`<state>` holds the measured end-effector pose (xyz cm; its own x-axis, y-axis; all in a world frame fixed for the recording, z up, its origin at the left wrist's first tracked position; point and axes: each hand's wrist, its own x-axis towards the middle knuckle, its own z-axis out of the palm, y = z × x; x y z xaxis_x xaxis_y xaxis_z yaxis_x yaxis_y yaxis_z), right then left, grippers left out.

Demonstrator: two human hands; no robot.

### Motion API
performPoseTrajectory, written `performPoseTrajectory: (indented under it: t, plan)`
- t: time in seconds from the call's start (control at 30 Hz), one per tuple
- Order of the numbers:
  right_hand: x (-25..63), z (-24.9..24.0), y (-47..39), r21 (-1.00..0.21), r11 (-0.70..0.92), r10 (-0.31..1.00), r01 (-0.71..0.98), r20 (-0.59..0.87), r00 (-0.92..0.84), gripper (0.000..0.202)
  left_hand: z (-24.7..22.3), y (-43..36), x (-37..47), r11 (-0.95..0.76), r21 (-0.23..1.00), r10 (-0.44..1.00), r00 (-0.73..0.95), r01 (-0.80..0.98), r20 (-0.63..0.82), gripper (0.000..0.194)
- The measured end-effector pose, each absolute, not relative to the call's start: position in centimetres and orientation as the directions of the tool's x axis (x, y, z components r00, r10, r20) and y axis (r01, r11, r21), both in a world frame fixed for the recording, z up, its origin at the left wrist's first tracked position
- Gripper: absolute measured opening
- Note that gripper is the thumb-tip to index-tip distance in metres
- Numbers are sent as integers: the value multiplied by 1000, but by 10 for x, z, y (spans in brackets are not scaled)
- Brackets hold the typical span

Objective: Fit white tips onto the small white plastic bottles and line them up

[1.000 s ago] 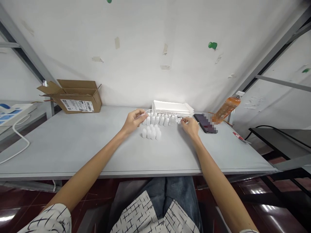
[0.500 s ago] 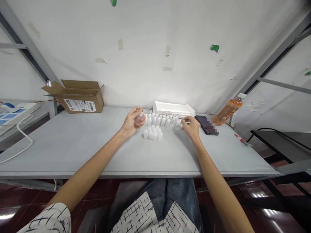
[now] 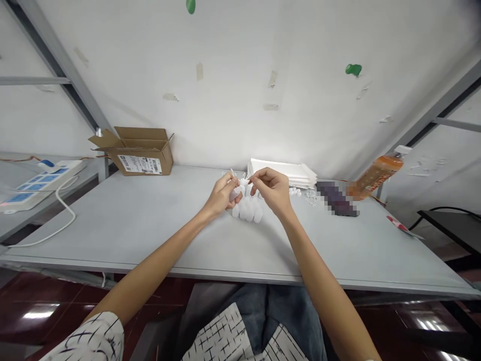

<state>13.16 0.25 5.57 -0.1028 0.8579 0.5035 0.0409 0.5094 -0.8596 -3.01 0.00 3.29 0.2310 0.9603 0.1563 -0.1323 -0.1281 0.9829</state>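
Holding a small bottle (image 3: 235, 193), carton label (image 3: 141, 164) (unreadable)

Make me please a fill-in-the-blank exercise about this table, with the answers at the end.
The right hand is close to a small bottle that is gripped in the ____ hand.
The top flaps of the cardboard box are ____.
The large drink bottle has a cap coloured ____.
The drink inside it is coloured ____.

Missing words: left; open; white; orange.
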Motion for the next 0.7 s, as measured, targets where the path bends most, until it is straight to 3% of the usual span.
performPoseTrajectory:
  t: [0.3, 0.47, 0.7]
  plan:
    - [139, 46, 2, -855, 511, 857, 89, 499, -128, 6, 28, -1, -29, -254, 967, 948, 198, 1, 248, 28]
    - [138, 44, -2, -842, 524, 851, 129, 510, -128, 6, 23, -3, -27, -414, 873, 910, 81, 258, 408, 24]
    - [138, 43, -4, -845, 511, 859, 156, 500, -109, 7, 17, -3, -25, -536, 782, 838, 88, 318, 539, 22]
